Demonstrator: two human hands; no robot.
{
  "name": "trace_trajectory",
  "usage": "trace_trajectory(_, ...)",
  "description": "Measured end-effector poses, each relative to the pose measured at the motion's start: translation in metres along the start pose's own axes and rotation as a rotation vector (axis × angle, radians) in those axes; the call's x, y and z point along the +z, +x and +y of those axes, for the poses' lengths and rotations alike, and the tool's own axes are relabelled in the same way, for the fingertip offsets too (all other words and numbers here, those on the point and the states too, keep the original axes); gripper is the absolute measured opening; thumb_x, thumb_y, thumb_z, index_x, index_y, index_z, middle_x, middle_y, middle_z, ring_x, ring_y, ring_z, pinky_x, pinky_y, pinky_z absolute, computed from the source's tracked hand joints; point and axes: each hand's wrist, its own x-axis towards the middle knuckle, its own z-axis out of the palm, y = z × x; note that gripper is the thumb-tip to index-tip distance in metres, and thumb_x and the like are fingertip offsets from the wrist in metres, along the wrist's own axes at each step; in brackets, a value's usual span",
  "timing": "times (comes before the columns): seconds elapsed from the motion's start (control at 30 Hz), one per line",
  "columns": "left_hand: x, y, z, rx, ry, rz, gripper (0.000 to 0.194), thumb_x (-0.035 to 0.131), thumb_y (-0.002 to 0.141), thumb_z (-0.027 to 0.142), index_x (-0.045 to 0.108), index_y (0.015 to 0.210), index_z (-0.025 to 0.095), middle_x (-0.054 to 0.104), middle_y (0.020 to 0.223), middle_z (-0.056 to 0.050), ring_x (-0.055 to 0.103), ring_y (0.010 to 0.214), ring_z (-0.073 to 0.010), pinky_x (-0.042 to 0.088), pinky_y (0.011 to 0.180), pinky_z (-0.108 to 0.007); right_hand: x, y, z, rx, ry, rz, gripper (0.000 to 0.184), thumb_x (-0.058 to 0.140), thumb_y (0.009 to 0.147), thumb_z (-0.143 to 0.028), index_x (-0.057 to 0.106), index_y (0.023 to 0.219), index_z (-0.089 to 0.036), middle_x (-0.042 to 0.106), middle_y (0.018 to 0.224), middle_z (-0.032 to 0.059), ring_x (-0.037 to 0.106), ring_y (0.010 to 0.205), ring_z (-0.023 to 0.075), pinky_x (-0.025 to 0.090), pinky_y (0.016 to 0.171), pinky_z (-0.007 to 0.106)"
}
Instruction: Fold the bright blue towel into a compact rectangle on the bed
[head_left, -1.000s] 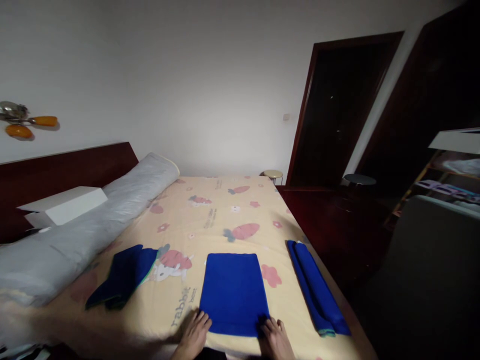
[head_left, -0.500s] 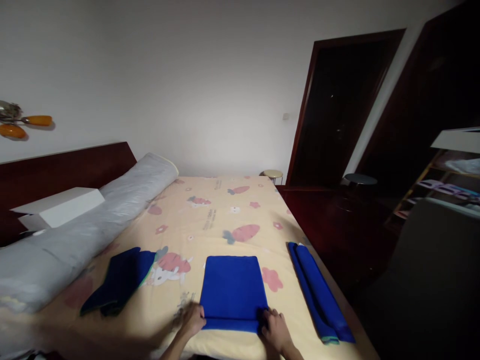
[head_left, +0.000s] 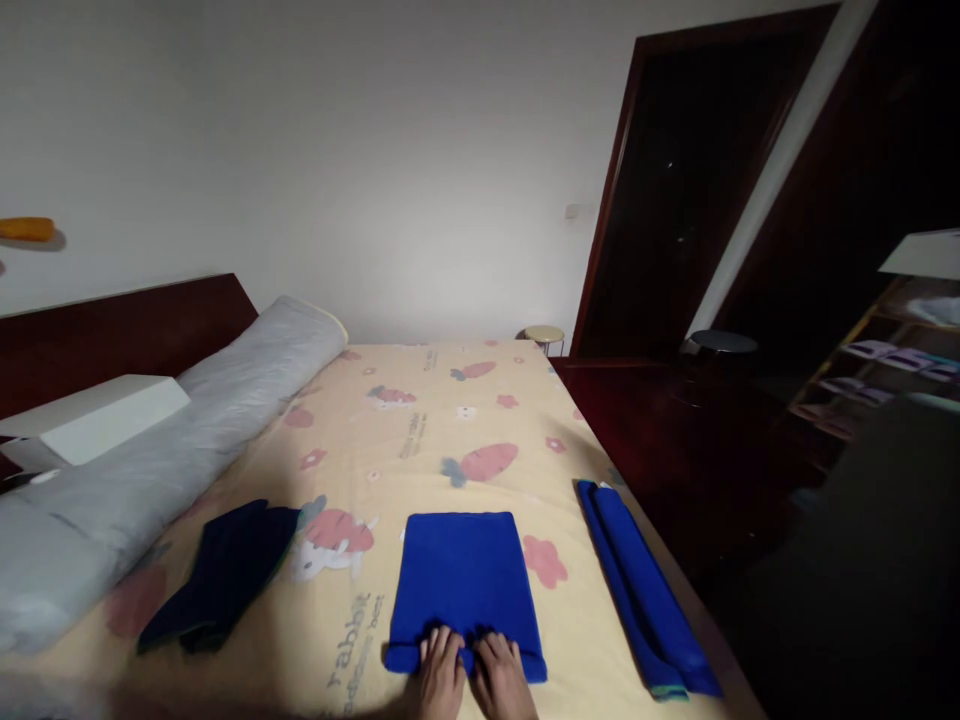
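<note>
A blue towel (head_left: 466,570), folded into a flat rectangle, lies in front of me with its near edge turned over into a narrow roll. My left hand (head_left: 442,668) rests on the middle of that roll, fingers curled over it. Close beside it, my right hand (head_left: 501,668) has its fingers bent over the same roll; both thumbs are mostly hidden. To the right lies a long, narrow folded blue towel (head_left: 645,590) with a green edge. On the left a crumpled dark blue cloth (head_left: 225,570) with green edging lies in shadow.
Everything rests on a bed with a cream patterned sheet (head_left: 405,390). A long grey rolled bundle (head_left: 225,400) runs along the headboard (head_left: 150,325), with a white box (head_left: 105,415) on it. Stools (head_left: 544,334), a door (head_left: 705,190) and a shelf rack (head_left: 892,350) stand beyond.
Both hands have moved inward from the towel's near corners to the middle of its rolled edge. The view has shifted slightly; the other blue cloths lie as before.
</note>
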Motion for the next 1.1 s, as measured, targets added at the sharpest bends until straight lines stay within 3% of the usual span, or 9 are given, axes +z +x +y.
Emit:
trace_trajectory(0.1, -0.02, -0.012, -0.026, -0.067, 0.024, 0.092, 0.041, 0.033, 0.093, 0.02, 0.066, 0.116, 0.029, 0.07, 0.122, -0.004, 0.062, 0.114, -0.0191, 0.05, 0.097, -0.038, -0.01, -0.015, 0.027, -0.047, -0.077, 0.156, 0.033, 0.051, 0.085, -0.021, 0.061, 0.115, -0.031, 0.069, 0.109, 0.0021, 0.062, 0.099, 0.0201, 0.042, 0.087, 0.033)
trace_trajectory(0.27, -0.041, -0.026, -0.053, -0.107, 0.143, 0.224, 0.032, 0.043, 0.092, 0.023, 0.068, 0.111, 0.028, 0.072, 0.114, -0.003, 0.063, 0.109, -0.0208, 0.049, 0.093, -0.038, -0.014, -0.037, 0.048, 0.022, -0.212, 0.342, 0.035, 0.055, 0.087, -0.029, 0.058, 0.122, -0.031, 0.069, 0.115, 0.0026, 0.062, 0.102, 0.0222, 0.039, 0.088, 0.036)
trace_trajectory(0.4, -0.041, -0.023, -0.027, -0.011, 0.075, 0.185, 0.044, 0.041, 0.086, 0.007, 0.065, 0.115, 0.029, 0.071, 0.114, -0.002, 0.063, 0.108, -0.0178, 0.048, 0.093, -0.034, -0.008, -0.027, 0.017, -0.098, -0.147, 0.222, 0.042, 0.055, 0.08, -0.017, 0.058, 0.119, -0.031, 0.069, 0.109, 0.0004, 0.061, 0.102, 0.0211, 0.038, 0.091, 0.035)
trace_trajectory(0.57, -0.041, -0.012, 0.003, 0.04, -0.056, 0.094, 0.042, 0.04, 0.083, 0.005, 0.067, 0.105, 0.029, 0.071, 0.107, -0.001, 0.064, 0.102, -0.0171, 0.05, 0.091, -0.033, -0.012, -0.005, -0.01, -0.063, -0.06, 0.055, 0.025, 0.052, 0.081, -0.016, 0.063, 0.099, -0.028, 0.068, 0.098, 0.0011, 0.06, 0.096, 0.0209, 0.041, 0.089, 0.035)
trace_trajectory(0.67, -0.042, -0.011, -0.014, -0.005, -0.008, 0.112, 0.036, 0.041, 0.09, 0.013, 0.067, 0.108, 0.029, 0.071, 0.111, -0.001, 0.064, 0.103, -0.0166, 0.049, 0.091, -0.033, -0.023, -0.006, 0.01, -0.047, -0.078, 0.06, 0.029, 0.05, 0.085, -0.02, 0.062, 0.109, -0.03, 0.068, 0.104, 0.0018, 0.06, 0.098, 0.0213, 0.042, 0.09, 0.036)
trace_trajectory(0.8, -0.04, -0.02, -0.05, -0.045, 0.165, 0.264, 0.037, 0.042, 0.093, 0.023, 0.062, 0.124, 0.03, 0.07, 0.124, -0.002, 0.063, 0.112, -0.018, 0.048, 0.093, -0.036, -0.033, -0.025, 0.051, 0.055, -0.205, 0.214, 0.039, 0.051, 0.084, -0.023, 0.059, 0.122, -0.028, 0.068, 0.114, 0.0053, 0.062, 0.101, 0.0237, 0.043, 0.088, 0.038)
trace_trajectory(0.87, -0.036, -0.023, -0.053, -0.056, 0.238, 0.336, 0.04, 0.043, 0.094, 0.025, 0.058, 0.13, 0.029, 0.067, 0.13, -0.003, 0.061, 0.119, -0.0196, 0.048, 0.094, -0.037, -0.033, -0.032, 0.056, 0.091, -0.248, 0.283, 0.042, 0.05, 0.084, -0.023, 0.058, 0.125, -0.026, 0.069, 0.117, 0.007, 0.062, 0.104, 0.0251, 0.044, 0.088, 0.039)
trace_trajectory(0.93, -0.032, -0.022, -0.042, 0.004, 0.247, 0.342, 0.042, 0.044, 0.094, 0.024, 0.055, 0.134, 0.029, 0.066, 0.133, -0.003, 0.06, 0.12, -0.019, 0.049, 0.094, -0.036, -0.029, -0.031, 0.045, 0.014, -0.228, 0.273, 0.042, 0.048, 0.088, -0.024, 0.056, 0.129, -0.025, 0.069, 0.121, 0.0057, 0.062, 0.109, 0.0228, 0.044, 0.091, 0.037)
trace_trajectory(1.1, -0.028, -0.012, -0.006, 0.257, 0.118, 0.183, 0.05, 0.039, 0.095, 0.023, 0.04, 0.145, 0.029, 0.062, 0.137, -0.002, 0.06, 0.122, -0.0154, 0.049, 0.098, -0.03, -0.015, -0.008, 0.007, -0.318, -0.107, 0.09, 0.044, 0.044, 0.097, -0.033, 0.046, 0.141, -0.031, 0.064, 0.132, -0.0025, 0.059, 0.12, 0.0148, 0.043, 0.101, 0.029)
